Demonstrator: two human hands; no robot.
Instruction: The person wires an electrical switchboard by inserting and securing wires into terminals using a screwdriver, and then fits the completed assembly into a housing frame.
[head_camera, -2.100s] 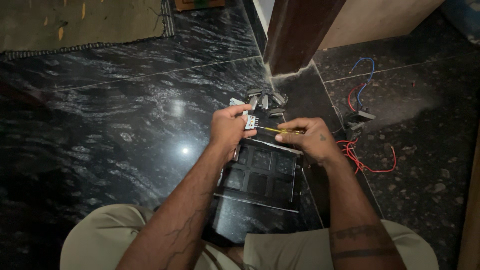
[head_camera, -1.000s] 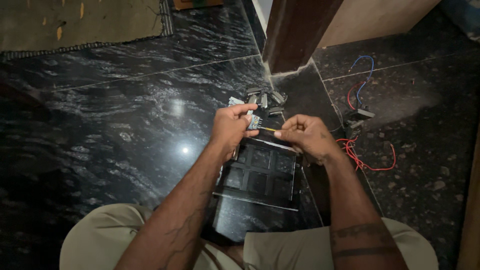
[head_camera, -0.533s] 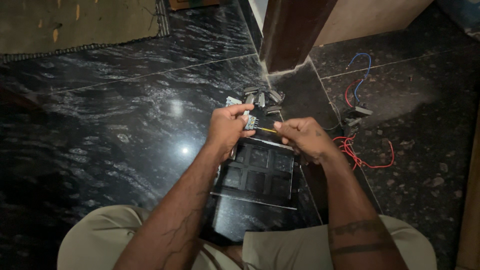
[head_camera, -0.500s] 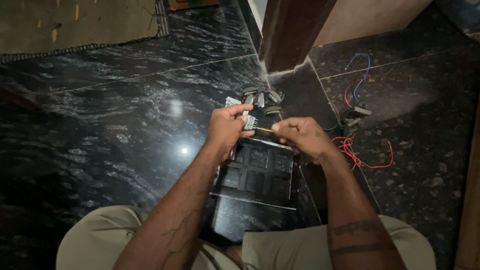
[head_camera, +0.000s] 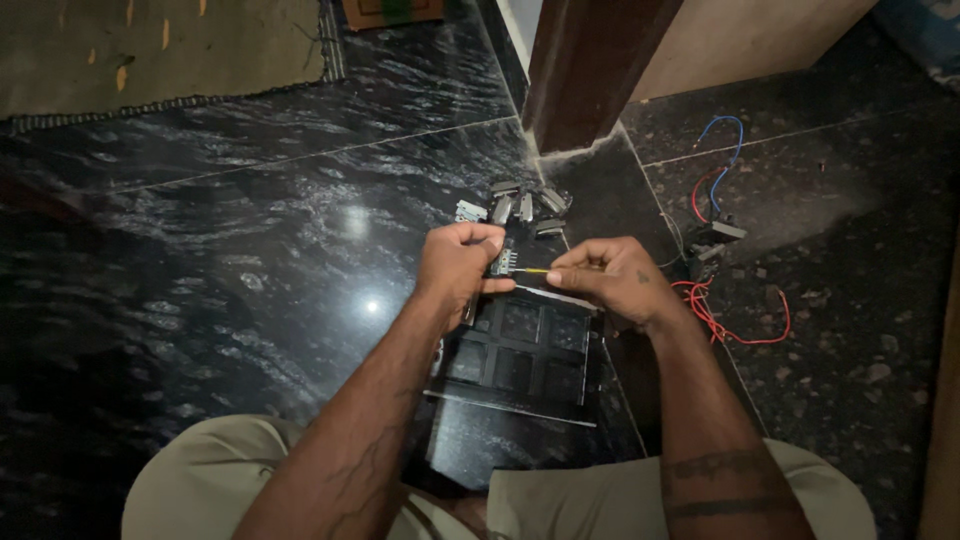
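My left hand (head_camera: 458, 262) pinches a small grey electrical switch module (head_camera: 503, 262) at the far edge of a black switch-board frame (head_camera: 520, 360) that lies on the floor between my knees. My right hand (head_camera: 610, 280) grips a thin screwdriver with a yellow shaft (head_camera: 535, 271), its tip against the module. The frame has several square openings and a flat black plate (head_camera: 500, 445) lies under its near end.
Several loose grey switch modules (head_camera: 520, 203) lie on the dark marble floor just beyond my hands. Red wire (head_camera: 735, 325) and a blue wire (head_camera: 725, 135) with a small black part (head_camera: 715, 238) lie to the right. A brown door frame post (head_camera: 590, 70) stands ahead; a mat (head_camera: 150, 50) at far left.
Both hands stay on the module and screwdriver with only small shifts; the view has drifted slightly.
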